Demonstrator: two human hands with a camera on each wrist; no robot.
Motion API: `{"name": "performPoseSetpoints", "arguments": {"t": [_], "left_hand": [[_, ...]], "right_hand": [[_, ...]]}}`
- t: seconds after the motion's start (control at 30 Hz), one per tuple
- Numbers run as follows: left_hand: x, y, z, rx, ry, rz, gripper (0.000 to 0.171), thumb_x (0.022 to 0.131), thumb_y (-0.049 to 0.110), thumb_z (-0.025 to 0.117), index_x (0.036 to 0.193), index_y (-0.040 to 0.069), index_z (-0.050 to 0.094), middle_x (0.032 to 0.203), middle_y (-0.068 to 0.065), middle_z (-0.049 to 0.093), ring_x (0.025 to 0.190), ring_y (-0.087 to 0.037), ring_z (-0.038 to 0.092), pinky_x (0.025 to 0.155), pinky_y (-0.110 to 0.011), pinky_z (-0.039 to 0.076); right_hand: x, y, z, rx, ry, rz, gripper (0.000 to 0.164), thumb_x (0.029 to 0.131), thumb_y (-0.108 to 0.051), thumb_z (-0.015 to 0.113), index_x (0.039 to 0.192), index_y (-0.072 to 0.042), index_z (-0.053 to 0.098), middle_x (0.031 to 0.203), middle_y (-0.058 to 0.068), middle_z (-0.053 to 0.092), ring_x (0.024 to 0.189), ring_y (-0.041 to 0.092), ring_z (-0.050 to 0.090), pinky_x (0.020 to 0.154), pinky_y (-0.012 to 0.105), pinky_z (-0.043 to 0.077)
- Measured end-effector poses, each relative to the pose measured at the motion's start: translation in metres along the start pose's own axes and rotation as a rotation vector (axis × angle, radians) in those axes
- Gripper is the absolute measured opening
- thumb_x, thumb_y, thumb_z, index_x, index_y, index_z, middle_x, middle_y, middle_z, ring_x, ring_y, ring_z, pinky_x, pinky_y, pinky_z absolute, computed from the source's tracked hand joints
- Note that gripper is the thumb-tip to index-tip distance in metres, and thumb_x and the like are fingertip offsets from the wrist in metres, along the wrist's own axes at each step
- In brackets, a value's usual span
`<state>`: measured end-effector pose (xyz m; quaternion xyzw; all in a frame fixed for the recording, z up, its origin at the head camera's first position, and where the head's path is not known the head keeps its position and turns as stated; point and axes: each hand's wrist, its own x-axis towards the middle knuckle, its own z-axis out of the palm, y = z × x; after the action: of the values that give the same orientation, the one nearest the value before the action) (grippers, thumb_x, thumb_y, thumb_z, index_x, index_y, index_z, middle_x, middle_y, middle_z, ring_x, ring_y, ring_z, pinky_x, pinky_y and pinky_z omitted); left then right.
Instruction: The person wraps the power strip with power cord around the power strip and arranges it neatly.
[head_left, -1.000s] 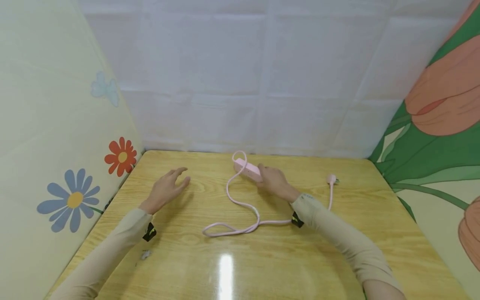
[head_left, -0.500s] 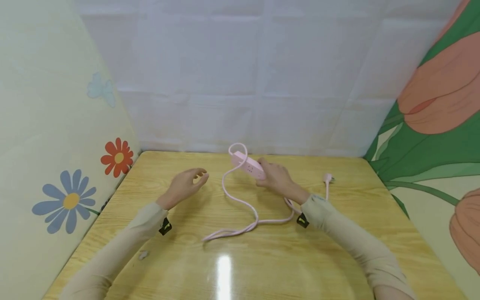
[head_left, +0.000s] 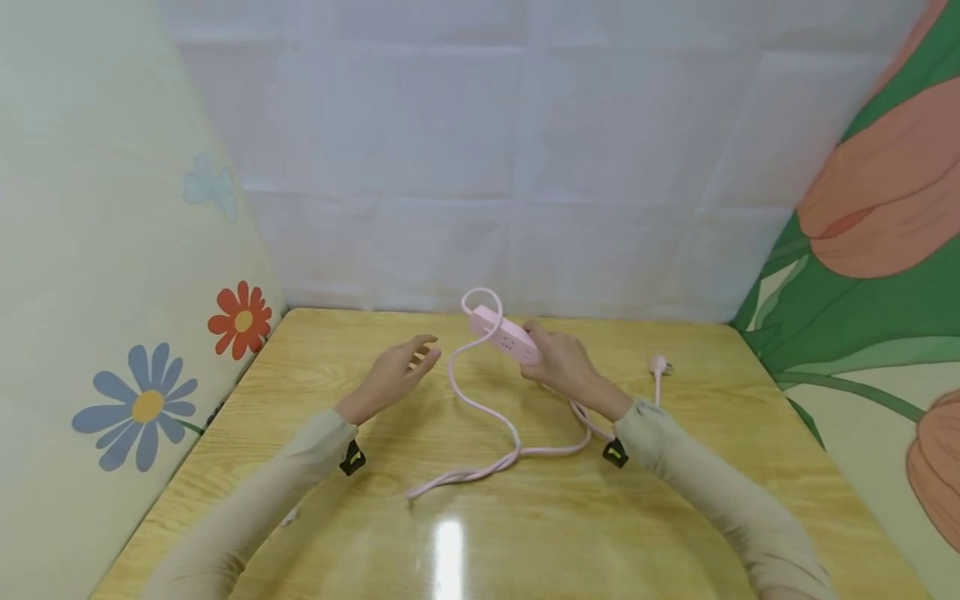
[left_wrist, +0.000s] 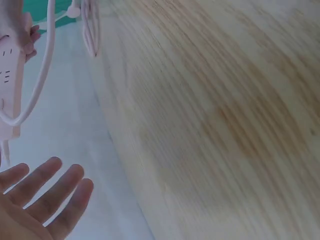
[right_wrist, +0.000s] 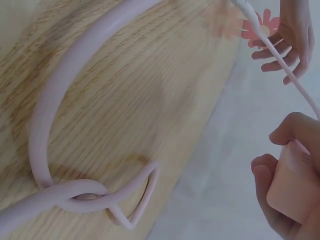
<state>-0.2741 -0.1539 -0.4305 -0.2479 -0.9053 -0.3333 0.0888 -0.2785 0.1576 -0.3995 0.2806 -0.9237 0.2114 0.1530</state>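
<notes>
My right hand (head_left: 564, 363) grips the near right end of a pink power strip (head_left: 504, 335), which tilts with its far end raised above the table. Thumb and fingers wrap the strip's end (right_wrist: 292, 182) in the right wrist view. From the far end the pink cord (head_left: 480, 406) loops up, then falls to the table and crosses over itself in a narrow loop. Its plug (head_left: 659, 365) lies at the right. To the left of the strip, my left hand (head_left: 393, 375) hovers with nothing in it. Those fingers (left_wrist: 60, 187) are spread and slightly bent in the left wrist view.
The wooden table (head_left: 360, 533) meets a white cloth backdrop (head_left: 420, 167) at its far edge. Flower-printed panels stand on the left (head_left: 150, 250) and right (head_left: 885, 333). A small pale scrap (head_left: 289, 517) lies beside the left forearm.
The power strip has risen and tilted in my right hand, its socket face now showing. My left hand has moved right, closer to it. The cord's table loop has drawn narrower.
</notes>
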Motion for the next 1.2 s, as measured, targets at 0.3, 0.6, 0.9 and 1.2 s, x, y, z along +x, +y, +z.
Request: {"name": "performPoseSetpoints", "arguments": {"t": [0.3, 0.6, 0.9, 1.2], "left_hand": [[0.014, 0.013, 0.015, -0.293, 0.023, 0.164, 0.03, 0.104, 0.015, 0.052, 0.126, -0.004, 0.06, 0.105, -0.016, 0.07, 0.092, -0.031, 0.069, 0.077, -0.04, 0.06], [0.018, 0.03, 0.024, -0.401, 0.051, 0.254, 0.016, 0.1, -0.003, 0.053, 0.108, -0.008, 0.066, 0.077, -0.015, 0.066, 0.065, -0.031, 0.065, 0.057, -0.042, 0.059], [0.013, 0.063, 0.008, -0.532, -0.027, 0.272, 0.014, 0.099, -0.013, 0.046, 0.103, -0.016, 0.059, 0.074, -0.024, 0.059, 0.062, -0.038, 0.065, 0.056, -0.035, 0.06], [0.015, 0.05, 0.017, -0.641, -0.198, 0.184, 0.021, 0.104, -0.006, 0.041, 0.112, -0.016, 0.058, 0.07, -0.024, 0.063, 0.06, -0.034, 0.067, 0.058, -0.041, 0.06]], "right_hand": [[-0.001, -0.006, -0.01, 0.024, 0.077, -0.061, 0.051, 0.069, -0.011, 0.081, 0.114, 0.002, 0.062, 0.093, 0.013, 0.068, 0.072, 0.025, 0.064, 0.057, 0.037, 0.055], [-0.008, -0.006, -0.011, -0.059, 0.046, -0.073, 0.055, 0.078, -0.023, 0.078, 0.122, 0.003, 0.059, 0.081, 0.009, 0.065, 0.056, 0.017, 0.055, 0.042, 0.026, 0.045], [-0.011, -0.007, -0.01, -0.076, 0.023, 0.012, 0.064, 0.076, -0.026, 0.075, 0.125, 0.009, 0.053, 0.087, 0.014, 0.063, 0.062, 0.021, 0.056, 0.046, 0.03, 0.048], [-0.015, -0.004, -0.011, -0.073, -0.007, 0.132, 0.057, 0.083, -0.034, 0.074, 0.121, 0.005, 0.057, 0.081, 0.011, 0.062, 0.056, 0.019, 0.054, 0.043, 0.029, 0.044]]}}
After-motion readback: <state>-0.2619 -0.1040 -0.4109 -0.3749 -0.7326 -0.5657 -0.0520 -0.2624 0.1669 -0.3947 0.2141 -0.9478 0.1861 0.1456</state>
